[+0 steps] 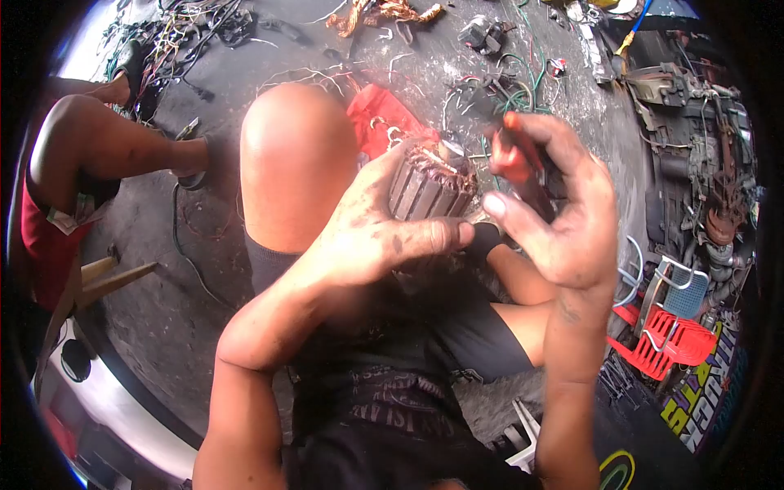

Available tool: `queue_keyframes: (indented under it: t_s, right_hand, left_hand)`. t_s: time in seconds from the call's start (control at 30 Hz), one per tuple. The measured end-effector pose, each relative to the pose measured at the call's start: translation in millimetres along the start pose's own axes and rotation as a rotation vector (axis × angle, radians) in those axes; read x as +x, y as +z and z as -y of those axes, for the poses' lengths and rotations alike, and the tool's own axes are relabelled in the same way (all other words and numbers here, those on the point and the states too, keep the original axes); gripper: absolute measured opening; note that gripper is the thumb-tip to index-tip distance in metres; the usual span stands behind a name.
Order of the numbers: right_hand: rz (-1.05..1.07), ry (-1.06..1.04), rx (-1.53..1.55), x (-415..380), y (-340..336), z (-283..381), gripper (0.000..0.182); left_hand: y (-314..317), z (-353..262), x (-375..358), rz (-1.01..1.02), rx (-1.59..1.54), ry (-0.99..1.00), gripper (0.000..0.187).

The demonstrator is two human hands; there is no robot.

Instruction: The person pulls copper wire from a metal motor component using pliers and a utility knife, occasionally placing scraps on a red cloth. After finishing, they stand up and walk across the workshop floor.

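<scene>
My left hand [367, 229] is wrapped round a motor armature [433, 184], its thumb lying across the near side. The armature has a slotted grey steel core, with copper-brown windings showing at its upper end. To the right of it, my raised right hand [576, 216] is closed on a red-handled tool [516, 159]. Motion smears that tool, so its exact kind and its tip cannot be made out. The tool and the armature look close together, but contact between them cannot be judged. A red cloth [384, 114] lies on the ground just beyond the armature.
Cut wires [188, 49] lie heaped at the upper left, and copper scraps [384, 12] at the top. Another person's leg [106, 139] is at the left. Greasy engine parts [702, 147] line the right side, above a red plastic crate [670, 343].
</scene>
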State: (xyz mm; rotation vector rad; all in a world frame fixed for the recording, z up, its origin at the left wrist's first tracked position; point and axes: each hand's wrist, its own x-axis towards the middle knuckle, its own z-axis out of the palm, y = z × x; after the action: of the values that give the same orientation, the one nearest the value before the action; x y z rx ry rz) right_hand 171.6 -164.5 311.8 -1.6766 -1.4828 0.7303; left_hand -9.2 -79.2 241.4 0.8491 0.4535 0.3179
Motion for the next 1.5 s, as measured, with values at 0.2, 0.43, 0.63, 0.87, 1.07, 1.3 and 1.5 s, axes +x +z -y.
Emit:
queue_keyframes:
  t_s: [0.2,0.43,0.63,0.87,1.07,1.3,1.5]
  right_hand:
    - [0.171,-0.137,-0.416,-3,-35,17,0.06]
    - [0.213,-0.242,-0.556,2,-41,22,0.055]
    - [0.23,-0.331,-0.513,3,-42,14,0.055]
    - [0.309,-0.472,-0.427,5,-47,13,0.055]
    - [0.269,-0.447,-0.377,-11,-54,15,0.059]
    - [-0.028,0.06,-0.385,-65,-21,38,0.057]
    - [-0.053,0.287,-0.01,-110,16,54,0.048]
  left_hand:
    - [-5,1,-3,0.164,-0.015,0.056,0.077]
    - [-3,1,-5,0.103,0.134,0.065,0.071]
    - [-4,-1,-3,0.171,0.203,0.166,0.065]
    - [2,-2,-6,0.178,0.442,0.359,0.063]
    - [0,4,-2,0.185,0.53,0.581,0.071]
    - [-3,12,-3,0.017,0.469,0.566,0.073]
    - [2,10,-7,-0.01,0.494,0.511,0.071]
